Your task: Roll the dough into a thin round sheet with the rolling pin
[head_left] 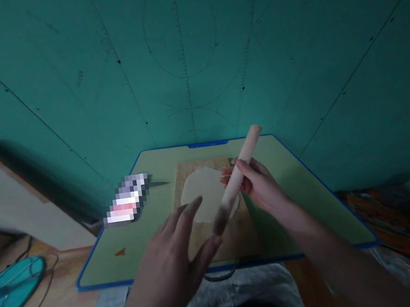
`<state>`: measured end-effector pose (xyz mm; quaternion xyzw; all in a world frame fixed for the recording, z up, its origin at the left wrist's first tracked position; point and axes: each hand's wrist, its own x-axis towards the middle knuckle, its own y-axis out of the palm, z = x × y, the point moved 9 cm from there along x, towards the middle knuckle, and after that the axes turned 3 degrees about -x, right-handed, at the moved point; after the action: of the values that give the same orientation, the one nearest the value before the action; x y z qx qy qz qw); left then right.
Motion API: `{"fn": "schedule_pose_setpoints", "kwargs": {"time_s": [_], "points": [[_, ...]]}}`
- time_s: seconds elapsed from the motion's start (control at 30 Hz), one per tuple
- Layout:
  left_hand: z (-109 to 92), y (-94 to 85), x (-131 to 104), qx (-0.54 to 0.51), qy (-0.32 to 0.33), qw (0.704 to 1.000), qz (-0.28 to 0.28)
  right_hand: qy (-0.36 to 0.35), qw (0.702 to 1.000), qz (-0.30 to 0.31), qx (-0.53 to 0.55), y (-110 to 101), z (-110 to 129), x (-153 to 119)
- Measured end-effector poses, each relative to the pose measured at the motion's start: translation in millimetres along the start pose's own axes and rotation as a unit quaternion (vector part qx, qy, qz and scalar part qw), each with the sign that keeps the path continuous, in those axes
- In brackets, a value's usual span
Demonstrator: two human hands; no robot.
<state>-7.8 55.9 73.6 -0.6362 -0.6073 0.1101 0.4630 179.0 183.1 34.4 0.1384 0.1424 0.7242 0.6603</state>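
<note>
A wooden rolling pin point(235, 182) is held at a slant above the board, its far end raised toward the right. My right hand point(256, 179) is closed around its middle, and some of its fingers are behind the pin near the dough's edge. A flat, roughly round sheet of pale dough point(205, 194) lies on the wooden cutting board point(217, 243). My left hand point(175, 241) is open, thumb and fingers spread over the board's near left part. Its thumb tip is by the pin's lower end; I cannot tell whether they touch.
The board lies on a light green table point(296, 232) with a blue rim. At the left are a blurred-out object point(127, 200), a thin dark pointed blade point(159, 183) and a small orange-brown scrap point(120, 252). A green wall point(186, 75) stands behind the table.
</note>
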Motion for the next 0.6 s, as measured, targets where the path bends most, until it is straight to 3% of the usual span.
{"fn": "schedule_pose_setpoints", "kwargs": {"time_s": [0.07,0.17,0.3,0.43,0.5,0.6], "points": [[2,17.2,23,0.023,0.022,0.999,0.023,-0.018,0.999,0.04,0.012,22,5,-8],[16,31.2,36,0.038,0.005,0.997,0.06,-0.04,0.996,0.076,0.013,37,14,-13],[43,13.6,35,0.069,-0.025,0.996,0.056,-0.071,0.996,0.039,-0.029,8,26,-5],[69,2.3,36,0.099,-0.031,0.992,0.075,-0.043,0.983,0.014,-0.179,-30,14,1],[80,8.3,37,0.104,-0.031,0.989,0.102,-0.036,0.955,0.016,-0.294,-40,4,0],[89,23.6,38,0.092,-0.04,0.985,0.138,-0.074,0.869,0.028,-0.488,-39,-4,-2]]}}
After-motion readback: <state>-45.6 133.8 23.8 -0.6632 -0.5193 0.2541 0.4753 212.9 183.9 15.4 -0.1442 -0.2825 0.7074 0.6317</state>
